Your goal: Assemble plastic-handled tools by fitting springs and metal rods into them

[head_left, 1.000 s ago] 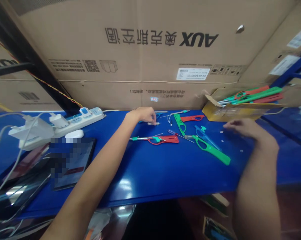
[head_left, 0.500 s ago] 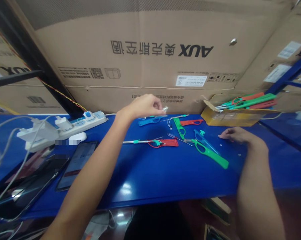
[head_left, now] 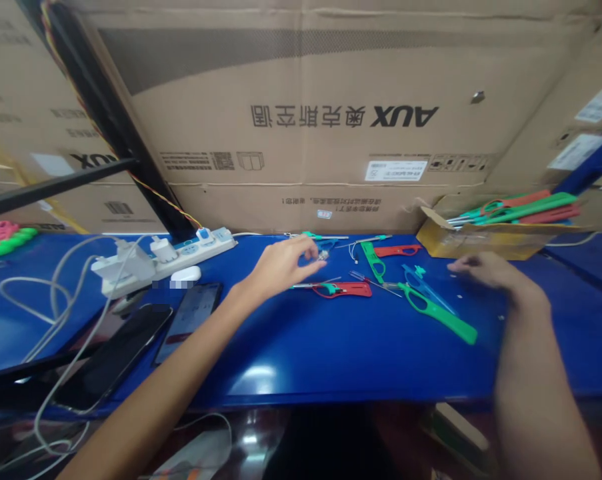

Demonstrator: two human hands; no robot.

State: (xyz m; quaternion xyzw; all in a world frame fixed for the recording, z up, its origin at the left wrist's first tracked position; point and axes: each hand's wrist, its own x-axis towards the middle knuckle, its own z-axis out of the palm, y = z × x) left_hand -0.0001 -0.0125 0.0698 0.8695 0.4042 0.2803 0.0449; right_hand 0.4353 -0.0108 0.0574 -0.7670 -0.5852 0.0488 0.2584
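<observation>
My left hand is low over the back of the blue table, thumb and index finger around a small shiny piece too small to name. A blue lighter handle is just beyond its fingertips. Below lies a red long-necked lighter with a metal tube. My right hand is near the table at the right, fingers drawn together; whatever they hold is hidden. Closest to it are a clear blue plastic part and a green lighter. Green and red handles lie between the hands.
A cardboard box full of coloured lighters stands at the back right. On the left are a white power strip with chargers and cables, a white earphone case and phones. A large carton walls off the back.
My left hand has come down toward the table, bringing the small shiny piece along. My right hand has hardly moved. The view has shifted a little to the left.
</observation>
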